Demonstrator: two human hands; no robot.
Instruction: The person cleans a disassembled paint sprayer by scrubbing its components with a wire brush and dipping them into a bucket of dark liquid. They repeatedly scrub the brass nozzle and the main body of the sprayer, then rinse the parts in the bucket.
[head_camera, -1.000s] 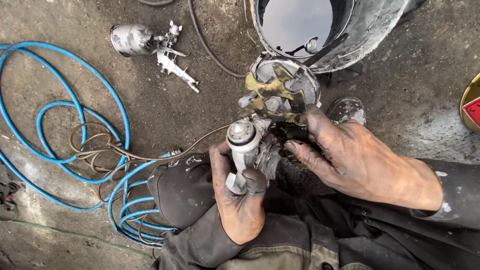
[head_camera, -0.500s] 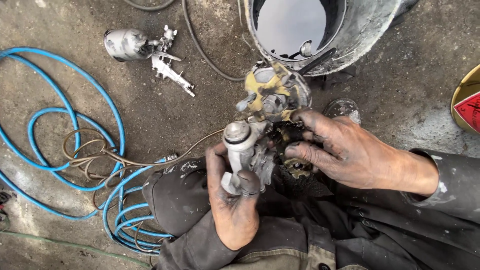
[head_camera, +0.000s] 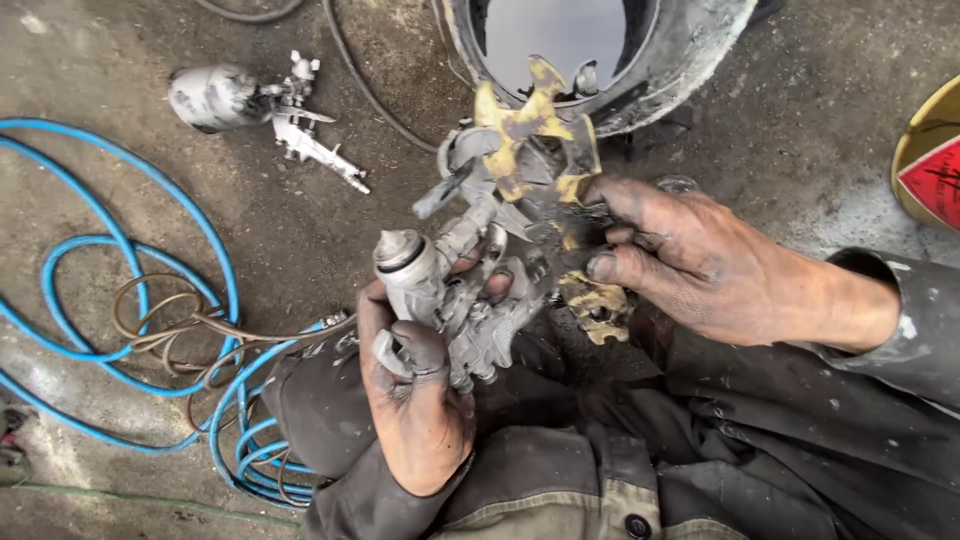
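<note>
Two hands on one spray gun. My left hand (head_camera: 415, 400) is wrapped tight around the grey spray gun body (head_camera: 440, 290), thumb across the front, nozzle end pointing up and away from me, held over my lap. My right hand (head_camera: 690, 260) pinches a flat yellow multi-wrench (head_camera: 535, 125) between thumb and fingers, fingers pressed together on its lower part; the wrench head sits against the upper end of the gun, in front of the bucket. Can't tell exactly which fitting it engages, too much grime.

Metal bucket (head_camera: 690, 60) with dark liquid stands on the concrete just beyond the gun. Second spray gun (head_camera: 260, 105) with its cup lies on the floor, upper left, well apart. Blue air hose (head_camera: 130, 230) coiled on my left, a thin brown wire loop (head_camera: 160, 320) lying across it. Yellow container (head_camera: 925, 175) at right edge.
</note>
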